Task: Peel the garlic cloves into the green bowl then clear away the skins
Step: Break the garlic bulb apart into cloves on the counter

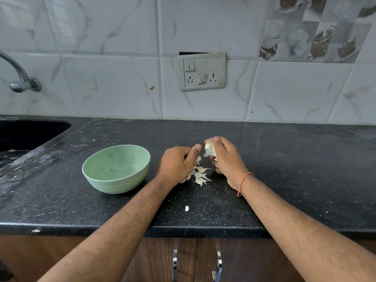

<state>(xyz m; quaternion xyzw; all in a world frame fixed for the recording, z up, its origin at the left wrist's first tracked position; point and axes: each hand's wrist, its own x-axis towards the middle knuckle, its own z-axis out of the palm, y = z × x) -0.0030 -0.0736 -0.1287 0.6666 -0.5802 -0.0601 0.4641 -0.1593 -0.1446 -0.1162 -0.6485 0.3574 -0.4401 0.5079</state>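
Under the left hand (179, 162), garlic cloves (200, 176) lie partly hidden.

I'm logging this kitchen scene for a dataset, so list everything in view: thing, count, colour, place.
green bowl: one, pale green, on counter left of hands
garlic cloves: small pile, whitish, on counter between hands
garlic piece: one, white, nearer counter edge
counter: one, black speckled
sink: one, black, far left
tap: one, chrome, left wall
switchboard: one, grey, wall tiles
cabinet handles: two, chrome, below counter
left hand: fingers curled, contents unclear
right hand: holds garlic bulb
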